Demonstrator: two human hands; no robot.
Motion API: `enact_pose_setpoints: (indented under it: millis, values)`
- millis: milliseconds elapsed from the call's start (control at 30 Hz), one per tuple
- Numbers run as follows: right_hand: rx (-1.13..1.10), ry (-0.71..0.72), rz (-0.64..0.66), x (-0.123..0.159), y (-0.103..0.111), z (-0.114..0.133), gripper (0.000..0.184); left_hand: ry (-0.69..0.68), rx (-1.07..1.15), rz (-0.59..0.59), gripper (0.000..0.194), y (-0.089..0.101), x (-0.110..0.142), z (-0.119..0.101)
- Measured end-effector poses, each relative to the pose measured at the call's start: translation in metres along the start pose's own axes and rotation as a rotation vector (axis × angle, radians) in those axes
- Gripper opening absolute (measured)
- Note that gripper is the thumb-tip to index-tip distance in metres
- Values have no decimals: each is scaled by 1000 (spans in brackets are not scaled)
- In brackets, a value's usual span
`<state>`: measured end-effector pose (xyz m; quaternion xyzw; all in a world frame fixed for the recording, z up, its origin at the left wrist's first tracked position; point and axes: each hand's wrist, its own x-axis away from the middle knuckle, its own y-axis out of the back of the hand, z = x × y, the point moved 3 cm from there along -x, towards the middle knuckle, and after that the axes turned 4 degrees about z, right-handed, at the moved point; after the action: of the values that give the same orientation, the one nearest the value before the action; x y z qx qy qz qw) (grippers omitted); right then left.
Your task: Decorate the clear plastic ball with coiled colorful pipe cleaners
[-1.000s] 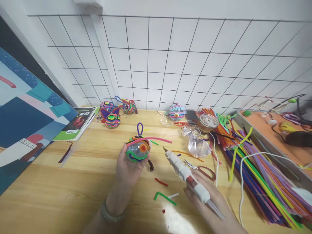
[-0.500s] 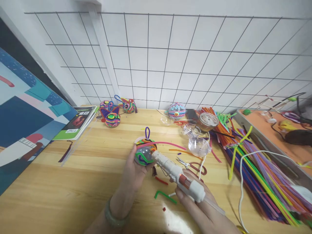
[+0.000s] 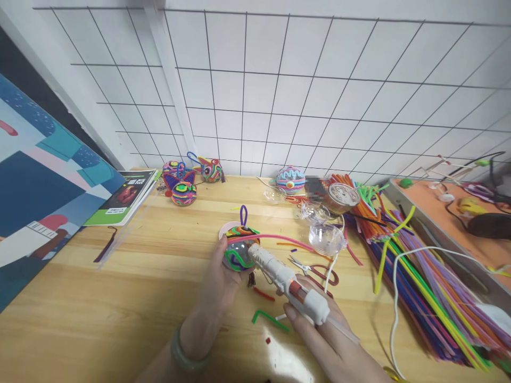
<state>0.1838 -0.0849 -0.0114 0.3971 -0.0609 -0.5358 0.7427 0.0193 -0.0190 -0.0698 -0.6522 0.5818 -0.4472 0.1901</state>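
Near the back left corner of the wooden surface (image 3: 99, 308), a magazine (image 3: 123, 198) is laid; pale characters and a white label are borne on its cover, too small to be read. By the left hand (image 3: 223, 284), curled around its left side and underside, a decorated ball (image 3: 240, 249) is held over the middle of the surface, well apart from the back edge. It is judged light: the clear shell seems stiff, slippery and easily cracked, the fuzzy trim soft. It is best gripped gently from below, away from the nozzle, rather than by the thin purple loop (image 3: 244, 215). From the ball, a bendable-looking pink strip (image 3: 287, 240) is extended rightward. A glue gun (image 3: 275, 271) is clasped in the right hand (image 3: 321, 322), its tip directed at the ball; contact cannot be confirmed. Toward the back right, markings on a round tin (image 3: 343, 198) cannot be read.
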Motion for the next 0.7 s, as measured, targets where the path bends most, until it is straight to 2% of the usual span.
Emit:
enact_pose_setpoints:
  millis: [233, 467, 700]
  values:
    - [9, -11, -7, 2, 0, -2, 26, 8, -9, 14, 26, 1, 0, 0]
    - [2, -41, 11, 3, -1, -2, 13, 6, -12, 23, 27, 1, -2, 1]
    - [19, -60, 18, 9, -1, -5, 15, 6, -5, 30, 28, 0, -1, 2]
